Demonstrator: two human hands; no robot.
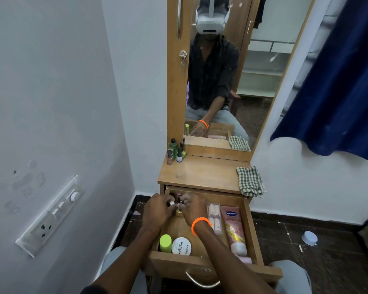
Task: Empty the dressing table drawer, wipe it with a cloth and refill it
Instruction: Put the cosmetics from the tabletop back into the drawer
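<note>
Head view: left hand (157,211) and right hand (190,210) meet, fingers pinched on small nail-polish bottles (179,199) standing upright at the open wooden drawer's (251,228) far-left corner; both equally near. Checked cloth (250,181) lies on the tabletop, far right.

Drawer (251,230) and counter (200,172): mid-brown wood grain. Cloth (250,181) at the counter's right edge: dark green and cream check. Wristband (200,224) on the right hand (191,211): bright orange. In the drawer, near left: lime-green cap (165,242), white round jar lid (181,246) with black lettering. Right side: pink tube (235,230) with a blue logo, pale pink pack (214,217). Curtain (336,81) far right: deep blue. Walls white, floor (295,240) dark speckled brown.
</note>
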